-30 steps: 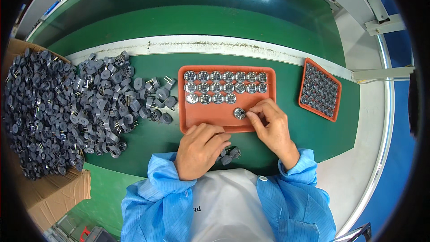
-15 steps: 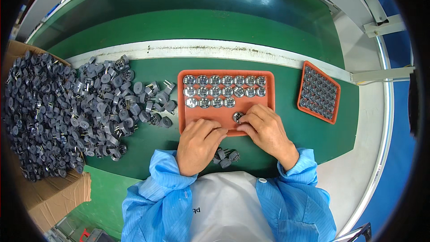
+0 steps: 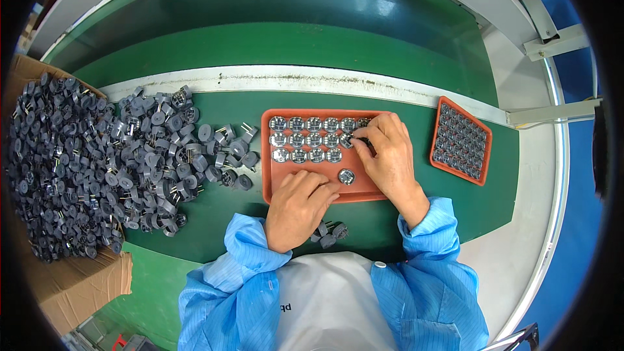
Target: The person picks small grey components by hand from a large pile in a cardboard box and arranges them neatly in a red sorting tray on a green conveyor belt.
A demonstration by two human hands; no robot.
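An orange tray [image 3: 276, 185] lies in front of me with rows of round components, their silvery patterned faces up. My right hand [image 3: 389, 159] reaches over its right side, thumb and fingertips pinching a round component [image 3: 347, 140] at the second row; the hand covers the right ends of the rows. A separate round component [image 3: 346, 177] lies below the rows. My left hand [image 3: 300, 209] rests at the tray's near rim, fingers bent and close together; whatever is between its fingertips is hidden. Several grey round components [image 3: 329, 234] lie between my forearms.
A big heap of grey round components with metal pins [image 3: 156, 162] spills from a cardboard box [image 3: 84, 292] on the left. A second, filled orange tray [image 3: 489, 149] sits at the right. A white ledge [image 3: 260, 73] runs behind the green tabletop [image 3: 221, 105].
My right hand has moved up and away from the near rim to the second row, leaving the separate round component lying in the tray. My left hand stays near the rim.
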